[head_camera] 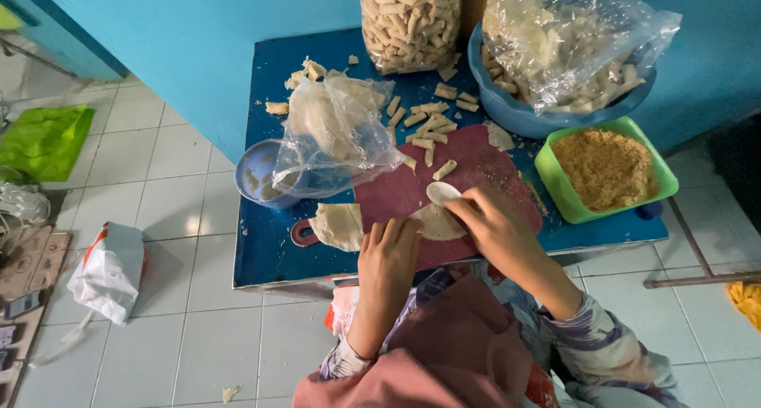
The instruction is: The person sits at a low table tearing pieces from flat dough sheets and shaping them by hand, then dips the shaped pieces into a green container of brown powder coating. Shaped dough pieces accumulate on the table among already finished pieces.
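On the maroon cutting board [476, 170], your left hand [390, 249] pins the round dough wrapper [434, 222] with curled fingers, and your right hand [493, 224] pinches a small white spoon [442, 192] over it. Keep the wrapper flat and your scoops centred. Around you: a blue table [273, 249], white floor tiles [182, 162] and a turquoise wall [198, 27].

The right hand [495, 226] covers part of the wrapper [436, 222]. The top edge cuts off both bags [411, 19]; the blue bowl's [258, 170] contents hide under plastic.
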